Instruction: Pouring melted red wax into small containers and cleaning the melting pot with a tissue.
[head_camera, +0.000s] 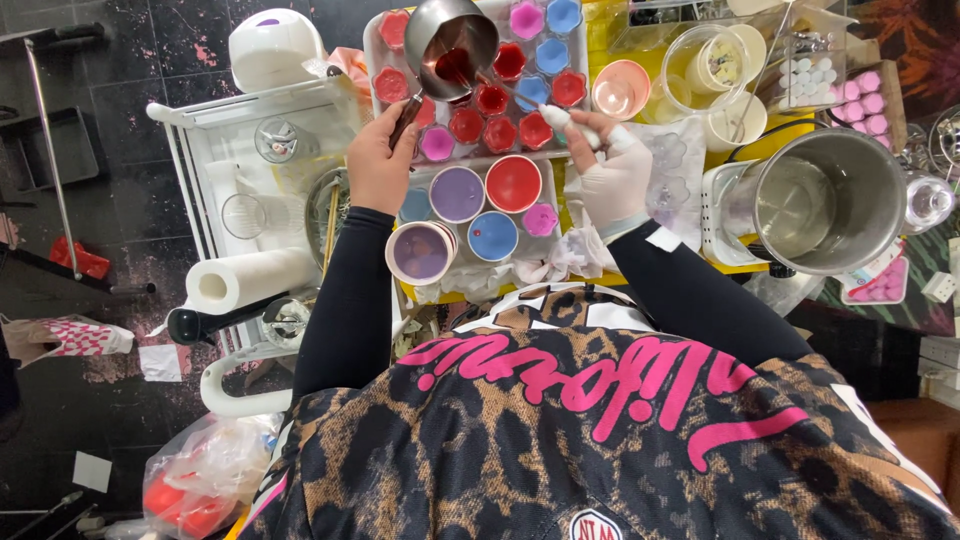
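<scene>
Gripping the dark handle, my left hand (378, 165) held a small metal pouring pot (452, 45) tilted over the white tray of moulds (377, 50); red liquid showed inside the pot. My gloved right hand (617, 175) was closed around a white stick-like tool (565, 120), its tip reaching toward the red cups.

Status, judged from fill colour: several small flower-shaped moulds (500, 115) beyond the hands already held red, while the blue and pink ones further out on the same tray looked unfilled. Between my wrists, larger cups (513, 183) in purple, red and blue sat near my body. Outward of the right hand stood a large steel pot (825, 200); outward of the left, a paper towel roll (250, 280).
</scene>
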